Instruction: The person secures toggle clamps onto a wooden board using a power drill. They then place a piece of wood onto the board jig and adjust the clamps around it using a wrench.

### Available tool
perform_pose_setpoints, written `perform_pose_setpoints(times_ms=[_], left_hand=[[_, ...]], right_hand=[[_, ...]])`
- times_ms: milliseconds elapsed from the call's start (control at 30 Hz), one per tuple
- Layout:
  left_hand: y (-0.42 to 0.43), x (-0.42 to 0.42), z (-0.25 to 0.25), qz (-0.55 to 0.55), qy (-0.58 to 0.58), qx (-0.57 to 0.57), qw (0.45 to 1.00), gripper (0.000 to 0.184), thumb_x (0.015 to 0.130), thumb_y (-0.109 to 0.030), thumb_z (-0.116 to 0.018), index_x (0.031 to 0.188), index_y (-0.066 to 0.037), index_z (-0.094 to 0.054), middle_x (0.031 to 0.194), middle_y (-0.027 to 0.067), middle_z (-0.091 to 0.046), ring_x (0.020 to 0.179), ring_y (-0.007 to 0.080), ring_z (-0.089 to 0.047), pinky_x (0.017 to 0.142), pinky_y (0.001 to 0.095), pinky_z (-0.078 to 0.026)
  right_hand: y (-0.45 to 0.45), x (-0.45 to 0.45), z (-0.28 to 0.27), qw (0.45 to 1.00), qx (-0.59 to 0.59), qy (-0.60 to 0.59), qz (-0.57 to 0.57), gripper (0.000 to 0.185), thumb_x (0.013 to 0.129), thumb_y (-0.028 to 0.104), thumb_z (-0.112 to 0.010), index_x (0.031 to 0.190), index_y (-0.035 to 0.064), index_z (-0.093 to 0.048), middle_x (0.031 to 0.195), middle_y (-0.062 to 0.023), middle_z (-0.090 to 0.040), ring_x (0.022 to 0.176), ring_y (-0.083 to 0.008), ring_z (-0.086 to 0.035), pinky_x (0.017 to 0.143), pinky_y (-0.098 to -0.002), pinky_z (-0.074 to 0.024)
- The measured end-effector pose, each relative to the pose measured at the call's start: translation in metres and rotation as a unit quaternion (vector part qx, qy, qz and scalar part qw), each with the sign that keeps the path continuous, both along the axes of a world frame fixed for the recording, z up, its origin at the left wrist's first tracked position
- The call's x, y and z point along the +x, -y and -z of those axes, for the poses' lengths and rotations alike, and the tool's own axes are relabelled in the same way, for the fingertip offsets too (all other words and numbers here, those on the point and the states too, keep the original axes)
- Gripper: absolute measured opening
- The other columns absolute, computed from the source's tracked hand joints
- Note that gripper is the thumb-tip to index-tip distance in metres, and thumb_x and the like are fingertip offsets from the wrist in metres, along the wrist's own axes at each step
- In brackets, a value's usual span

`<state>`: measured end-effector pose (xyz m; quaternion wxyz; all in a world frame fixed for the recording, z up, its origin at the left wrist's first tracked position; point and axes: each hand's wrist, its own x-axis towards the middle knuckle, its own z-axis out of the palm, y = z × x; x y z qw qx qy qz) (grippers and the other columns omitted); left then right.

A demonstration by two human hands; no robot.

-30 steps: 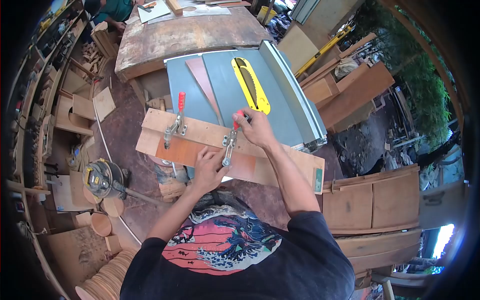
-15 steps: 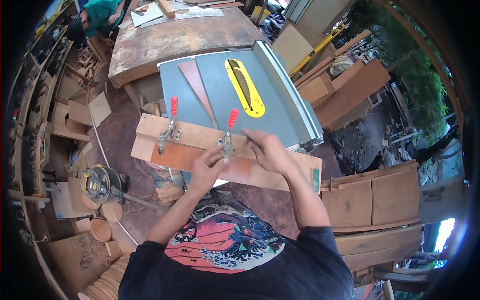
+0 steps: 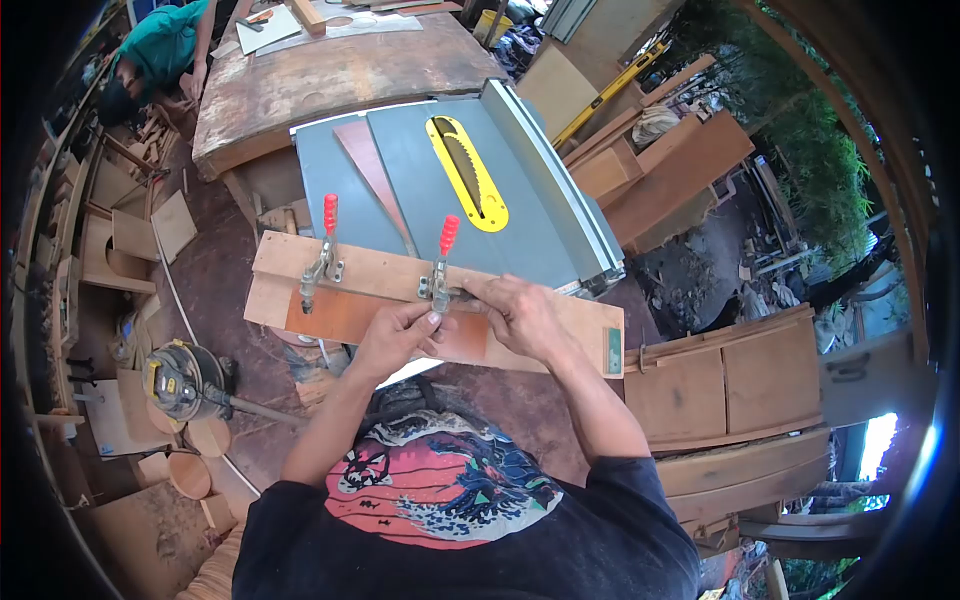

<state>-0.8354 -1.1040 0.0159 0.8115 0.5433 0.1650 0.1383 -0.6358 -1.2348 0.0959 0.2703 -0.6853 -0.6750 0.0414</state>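
A wooden board jig [image 3: 570,325] with two red-handled toggle clamps lies along the near edge of the table saw. A reddish-brown wood strip [image 3: 345,318] rests on it under the clamps. My left hand [image 3: 395,340] is closed at the lower end of the right toggle clamp [image 3: 440,265], with thumb and fingers pinched around its tip. Just to the right, my right hand [image 3: 520,315] is curled with its fingertips against the same clamp; anything within them is too small to make out. The left toggle clamp [image 3: 322,255] stands with its handle upright, untouched.
Beyond the jig is the table saw [image 3: 395,150] with its blade showing in a yellow insert [image 3: 468,175] and a fence on the right. A shop vacuum [image 3: 185,380] stands on the floor at left. Another person [image 3: 165,50] bends down at the upper left.
My right hand has come in from above the board to the right clamp, its extended fingers now curled beside it. My left hand stays at the clamp's tip. The whole view has shifted slightly.
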Motion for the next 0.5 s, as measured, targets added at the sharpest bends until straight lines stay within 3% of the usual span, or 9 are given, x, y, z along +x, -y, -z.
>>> perform_pose_setpoints(times_ms=[67, 233, 367, 467, 500], left_hand=[[-0.001, 0.000, 0.000, -0.004, 0.002, 0.026, 1.000, 0.033, 0.109, -0.026, -0.058, 0.122, 0.003, -0.071, 0.094, 0.0024, -0.071, 0.081, 0.0083, -0.066, 0.073, 0.0252, -0.058], [0.000, 0.003, 0.001, 0.022, 0.025, -0.014, 0.999, 0.037, 0.110, -0.028, -0.056, 0.125, 0.003, -0.068, 0.091, 0.0013, -0.068, 0.076, 0.0066, -0.062, 0.069, 0.0248, -0.055], [0.003, 0.008, 0.005, -0.008, 0.011, 0.006, 1.000, 0.036, 0.110, -0.031, -0.057, 0.115, 0.003, -0.071, 0.086, -0.0001, -0.067, 0.070, 0.0054, -0.058, 0.062, 0.0248, -0.050], [0.008, 0.008, -0.004, -0.045, -0.016, 0.072, 0.996, 0.039, 0.108, -0.035, -0.059, 0.102, 0.001, -0.073, 0.074, -0.0007, -0.063, 0.064, 0.0057, -0.055, 0.058, 0.0262, -0.046], [0.009, 0.008, -0.006, -0.057, -0.028, 0.103, 0.993, 0.040, 0.108, -0.036, -0.060, 0.098, 0.000, -0.073, 0.069, -0.0003, -0.062, 0.061, 0.0063, -0.054, 0.057, 0.0273, -0.045]], right_hand=[[0.000, -0.001, 0.007, 0.999, -0.010, -0.037, -0.008, 0.036, 0.087, 0.005, -0.069, 0.123, 0.0053, -0.073, 0.098, -0.0180, -0.073, 0.091, -0.0379, -0.070, 0.084, -0.0464, -0.0560], [-0.001, -0.007, 0.000, 0.999, -0.024, -0.023, -0.001, 0.036, 0.086, 0.004, -0.068, 0.122, 0.0025, -0.072, 0.098, -0.0183, -0.073, 0.091, -0.0384, -0.069, 0.082, -0.0466, -0.0559], [0.004, -0.023, -0.018, 0.994, -0.054, 0.091, 0.037, 0.043, 0.083, 0.005, -0.066, 0.126, 0.0020, -0.070, 0.098, -0.0176, -0.072, 0.095, -0.0369, -0.069, 0.080, -0.0461, -0.0571], [0.004, -0.048, -0.033, 0.978, -0.070, 0.177, 0.087, 0.037, 0.083, 0.005, -0.066, 0.119, -0.0032, -0.069, 0.087, -0.0151, -0.069, 0.084, -0.0347, -0.068, 0.075, -0.0447, -0.0562], [0.003, -0.053, -0.039, 0.972, -0.100, 0.195, 0.082, 0.039, 0.082, 0.005, -0.065, 0.120, -0.0045, -0.067, 0.089, -0.0157, -0.069, 0.087, -0.0345, -0.068, 0.077, -0.0445, -0.0564]])
